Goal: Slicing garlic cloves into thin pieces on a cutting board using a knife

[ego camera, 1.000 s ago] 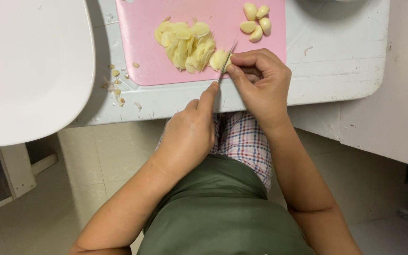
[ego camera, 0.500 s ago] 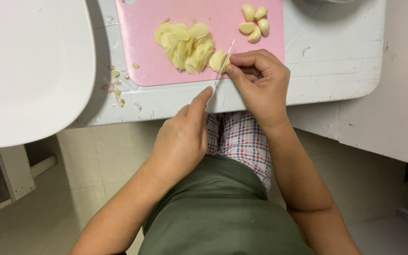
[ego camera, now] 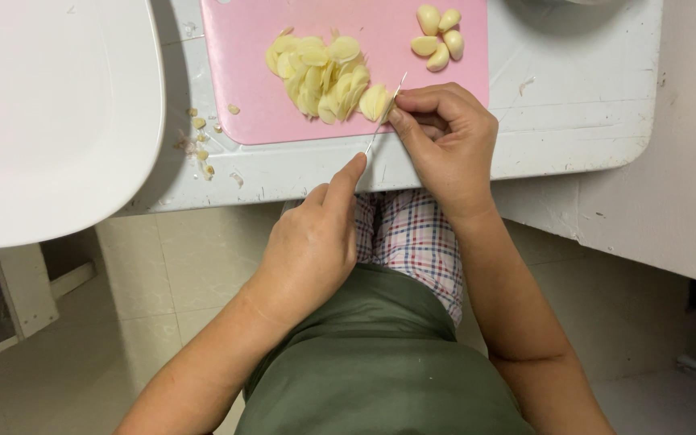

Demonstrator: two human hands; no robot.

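- Pink rectangular plastic cutting board [ego camera: 259, 72]: laid flat on the white worktop [ego camera: 573, 97], its near edge towards the person.
- Left hand [ego camera: 312, 250]: closed around the handle of a thin-bladed knife [ego camera: 383, 118], forefinger stretched along the spine.
- Right hand [ego camera: 445, 137]: curled shut, fingertips pinching the pale garlic clove being cut [ego camera: 374, 101] against the board.
- Heap of pale yellow garlic slices [ego camera: 316, 72]: lies just left of the clove.
- Knife: long axis runs up and to the right, from the left forefinger to the clove; the right hand is the nearer to the clove.
- Whole peeled cloves [ego camera: 438, 36]: four, grouped beyond the right hand.
- Change against the earlier view: the left hand is seen drawn slightly down the blade line; clove and heap are unmoved.
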